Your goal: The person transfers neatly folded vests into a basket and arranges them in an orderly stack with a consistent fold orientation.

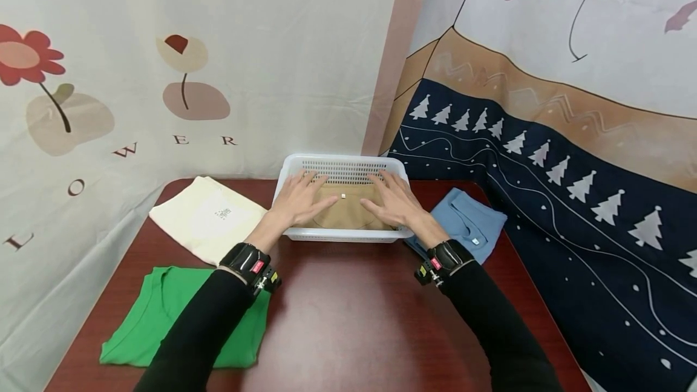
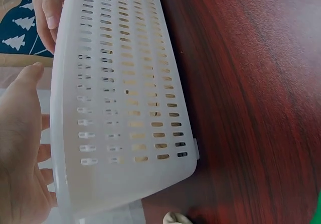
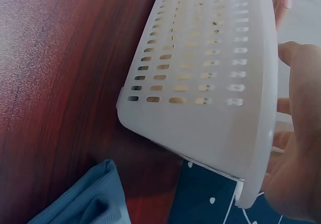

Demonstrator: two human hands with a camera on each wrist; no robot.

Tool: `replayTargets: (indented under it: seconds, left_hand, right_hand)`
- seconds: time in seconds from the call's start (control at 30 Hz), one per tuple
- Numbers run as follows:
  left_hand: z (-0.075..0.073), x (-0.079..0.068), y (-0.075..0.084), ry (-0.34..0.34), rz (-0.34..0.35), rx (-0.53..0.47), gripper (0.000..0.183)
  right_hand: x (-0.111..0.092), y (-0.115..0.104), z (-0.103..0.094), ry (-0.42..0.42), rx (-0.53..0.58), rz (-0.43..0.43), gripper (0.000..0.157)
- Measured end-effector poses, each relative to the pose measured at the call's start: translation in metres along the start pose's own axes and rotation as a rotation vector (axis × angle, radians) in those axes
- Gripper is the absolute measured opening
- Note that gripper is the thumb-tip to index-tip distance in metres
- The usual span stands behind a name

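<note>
A white slotted plastic basket (image 1: 348, 235) stands at the far edge of the table, with a folded tan garment (image 1: 344, 213) lying inside it. Over the basket's left part is my left hand (image 1: 299, 199), palm down with its fingers spread. My right hand (image 1: 393, 199) mirrors it over the right part, fingers also extended. Whether either hand touches the tan cloth cannot be made out. Both wrist views look at the basket's front wall (image 2: 120, 83), which hides the fingertips; the right wrist view shows the thumb above the rim (image 3: 268, 108).
On the dark red table (image 1: 348, 319), a folded cream shirt (image 1: 212, 216) and a folded green shirt (image 1: 179, 307) lie to the left. A folded blue garment (image 1: 465, 222) is right of the basket. A printed curtain (image 1: 261, 65) hangs behind the table.
</note>
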State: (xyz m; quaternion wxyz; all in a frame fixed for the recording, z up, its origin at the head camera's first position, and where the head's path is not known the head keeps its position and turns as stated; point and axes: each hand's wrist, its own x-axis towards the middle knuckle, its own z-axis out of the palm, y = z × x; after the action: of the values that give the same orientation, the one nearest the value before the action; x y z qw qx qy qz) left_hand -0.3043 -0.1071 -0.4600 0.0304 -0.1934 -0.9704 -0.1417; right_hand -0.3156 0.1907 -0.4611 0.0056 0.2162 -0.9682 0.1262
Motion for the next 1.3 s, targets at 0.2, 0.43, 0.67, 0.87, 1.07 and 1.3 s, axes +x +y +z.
replayTargets:
  seconds: [0.2,0.43,0.67,0.87,1.07,1.3]
  left_hand:
    - [-0.005,-0.011,-0.003,0.014,0.011,0.023,0.087]
    - [-0.011,-0.028,-0.007,0.04,0.022,0.025,0.088]
    - [-0.013,-0.048,-0.011,0.086,0.033,0.026,0.087]
    - [-0.013,-0.068,-0.016,0.122,0.044,0.012,0.084]
    - [-0.012,-0.089,-0.024,0.132,0.035,0.009,0.083]
    - [-0.013,-0.111,-0.033,0.122,0.006,0.016,0.084]
  right_hand:
    - [-0.008,-0.005,-0.004,0.048,-0.038,-0.061,0.085]
    - [-0.021,-0.013,-0.008,0.088,-0.049,-0.118,0.084]
    - [-0.034,-0.023,-0.01,0.109,-0.007,-0.169,0.082]
    - [-0.045,-0.034,-0.007,0.141,0.0,-0.238,0.079]
    - [-0.053,-0.046,-0.002,0.176,-0.004,-0.311,0.078]
    - [-0.061,-0.061,0.003,0.188,0.005,-0.371,0.077]
